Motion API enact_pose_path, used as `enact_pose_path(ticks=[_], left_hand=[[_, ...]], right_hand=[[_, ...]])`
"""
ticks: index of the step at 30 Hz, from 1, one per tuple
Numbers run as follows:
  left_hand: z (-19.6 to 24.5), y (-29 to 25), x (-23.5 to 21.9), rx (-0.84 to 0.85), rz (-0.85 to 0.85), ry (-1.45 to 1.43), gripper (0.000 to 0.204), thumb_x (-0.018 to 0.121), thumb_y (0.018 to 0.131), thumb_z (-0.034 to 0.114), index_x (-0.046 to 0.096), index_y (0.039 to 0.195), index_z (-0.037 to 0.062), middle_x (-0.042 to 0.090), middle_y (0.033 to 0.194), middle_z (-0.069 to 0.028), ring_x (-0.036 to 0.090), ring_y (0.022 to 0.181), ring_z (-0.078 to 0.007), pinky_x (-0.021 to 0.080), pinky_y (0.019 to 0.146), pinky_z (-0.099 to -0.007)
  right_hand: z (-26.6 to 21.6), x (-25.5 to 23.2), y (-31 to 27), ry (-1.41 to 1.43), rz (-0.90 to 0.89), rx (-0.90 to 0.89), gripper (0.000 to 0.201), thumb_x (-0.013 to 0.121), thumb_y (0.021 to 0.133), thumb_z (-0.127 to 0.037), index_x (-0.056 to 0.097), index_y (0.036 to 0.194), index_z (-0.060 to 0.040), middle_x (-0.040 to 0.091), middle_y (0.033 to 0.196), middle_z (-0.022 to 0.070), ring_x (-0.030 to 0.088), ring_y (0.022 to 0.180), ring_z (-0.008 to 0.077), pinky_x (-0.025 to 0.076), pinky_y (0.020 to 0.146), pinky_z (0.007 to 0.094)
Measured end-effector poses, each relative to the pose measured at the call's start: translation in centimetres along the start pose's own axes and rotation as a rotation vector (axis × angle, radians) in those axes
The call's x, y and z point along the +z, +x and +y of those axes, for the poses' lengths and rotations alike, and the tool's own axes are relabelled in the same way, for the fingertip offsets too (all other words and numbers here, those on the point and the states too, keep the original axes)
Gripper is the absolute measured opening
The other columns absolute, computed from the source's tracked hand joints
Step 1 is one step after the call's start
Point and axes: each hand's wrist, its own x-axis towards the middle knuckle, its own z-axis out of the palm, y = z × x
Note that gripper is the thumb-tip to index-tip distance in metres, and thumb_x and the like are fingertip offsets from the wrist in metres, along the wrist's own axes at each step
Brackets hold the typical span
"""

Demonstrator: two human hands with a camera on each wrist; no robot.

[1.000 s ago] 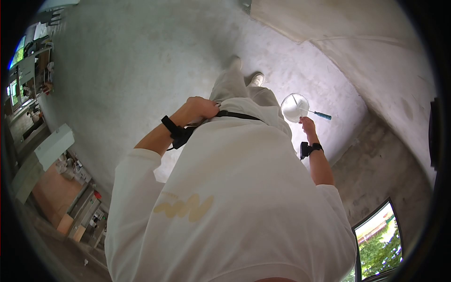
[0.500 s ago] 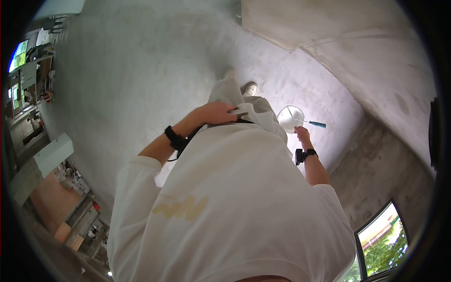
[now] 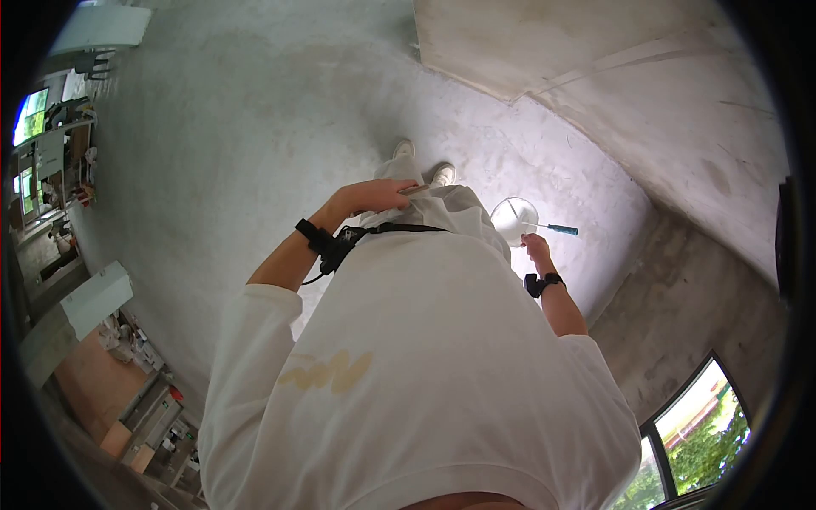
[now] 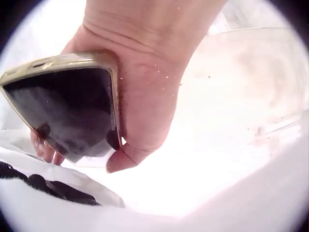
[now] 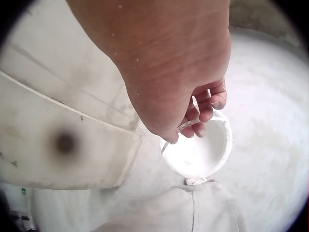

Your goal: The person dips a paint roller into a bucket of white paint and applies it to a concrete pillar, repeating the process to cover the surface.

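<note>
My left hand (image 3: 380, 196) grips a smartphone in front of the waist. In the left wrist view the phone (image 4: 65, 108) has a dark screen and a gold edge, with the thumb and fingers of the hand (image 4: 145, 82) around it. On the other side, my right hand (image 3: 536, 248) hangs low, curled round the thin handle of a white bucket (image 3: 513, 218). A blue-handled tool (image 3: 563, 229) sticks out sideways over the bucket's rim. From the right wrist view, the hand (image 5: 178, 77) is above the bucket (image 5: 195, 157), whose inside looks white.
Both shoes (image 3: 444, 175) stand on the grey concrete floor (image 3: 255, 110). A pale wall (image 3: 629, 76) rises at upper right, and a window (image 3: 701, 429) is at lower right. Shelving and cluttered furniture (image 3: 102, 365) line the far left.
My left hand has come up from the waist edge, and the phone now shows in it. The bucket and right hand have shifted left and slightly down in the head view.
</note>
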Motion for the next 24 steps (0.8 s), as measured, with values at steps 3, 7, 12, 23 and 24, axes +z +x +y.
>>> enact_pose_path(ticks=[3, 7, 12, 23, 24], left_hand=[[0.6, -1.2, 0.0, 0.110, -0.116, -0.298, 0.065, 0.046, 0.079, 0.018, 0.040, 0.143, 0.0090, 0.055, 0.117, -0.0066, 0.052, 0.096, -0.0157, 0.047, 0.080, -0.0260], [-2.8, -3.1, 0.6, 0.190, 0.024, -0.595, 0.060, 0.051, 0.078, 0.014, 0.045, 0.138, 0.0074, 0.057, 0.113, -0.0063, 0.057, 0.089, -0.0150, 0.048, 0.078, -0.0237], [-4.2, -7.0, 0.1, 0.062, -0.130, -0.727, 0.058, 0.052, 0.077, 0.009, 0.046, 0.135, 0.0057, 0.057, 0.110, -0.0098, 0.059, 0.085, -0.0163, 0.051, 0.076, -0.0277], [0.8, -5.9, 1.0, -0.127, -0.070, 0.266, 0.060, 0.043, 0.084, 0.033, 0.040, 0.141, 0.0139, 0.052, 0.133, -0.0147, 0.057, 0.110, -0.0279, 0.051, 0.080, -0.0362], [1.0, -5.8, 0.7, -0.202, -0.158, 0.292, 0.058, 0.041, 0.086, 0.036, 0.041, 0.139, 0.0135, 0.052, 0.133, -0.0138, 0.056, 0.111, -0.0282, 0.051, 0.081, -0.0372]], right_hand=[[0.2, -0.2, -0.3, -0.014, 0.009, -0.031, 0.032, 0.058, 0.087, -0.034, 0.067, 0.079, -0.0048, 0.069, 0.076, 0.0084, 0.064, 0.071, 0.0210, 0.050, 0.069, 0.0334], [1.4, 0.1, 0.4, 0.040, 0.018, -0.122, 0.033, 0.057, 0.087, -0.034, 0.067, 0.078, -0.0039, 0.068, 0.076, 0.0094, 0.065, 0.074, 0.0223, 0.050, 0.072, 0.0343], [1.3, 0.2, 0.5, 0.014, 0.014, -0.070, 0.035, 0.056, 0.087, -0.036, 0.068, 0.081, -0.0040, 0.068, 0.078, 0.0104, 0.065, 0.077, 0.0241, 0.050, 0.074, 0.0349], [0.7, -0.4, 0.4, -0.064, -0.001, 0.003, 0.039, 0.055, 0.087, -0.041, 0.068, 0.085, -0.0044, 0.069, 0.081, 0.0112, 0.065, 0.079, 0.0252, 0.049, 0.076, 0.0350], [1.0, -0.3, 0.6, -0.101, -0.006, -0.008, 0.039, 0.055, 0.087, -0.041, 0.068, 0.086, -0.0045, 0.069, 0.081, 0.0116, 0.065, 0.080, 0.0255, 0.049, 0.076, 0.0351]])
